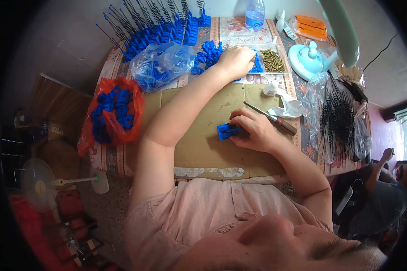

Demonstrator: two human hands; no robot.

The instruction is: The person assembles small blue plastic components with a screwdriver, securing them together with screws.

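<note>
My right hand (254,129) is closed on a blue plastic part (228,132), holding it low over the brown cardboard sheet (203,106). Farther off, my left hand (238,62) reaches across to a clear tray (276,72), its fingers curled down by the small blue pieces (257,63). Whatever those fingertips hold is hidden. Brass-coloured screw-like pins (272,61) fill the tray's right side. Left of my left hand lies a heap of blue parts (209,55). A screwdriver (282,124) rests beside my right hand.
A red bag (138,101) of blue parts sits at left, near a clear plastic bag (165,63). Blue pieces with springs (158,34) stand at the back. To the right are a small white bottle (270,90), a lamp base (306,58) and black wiry strands (337,119).
</note>
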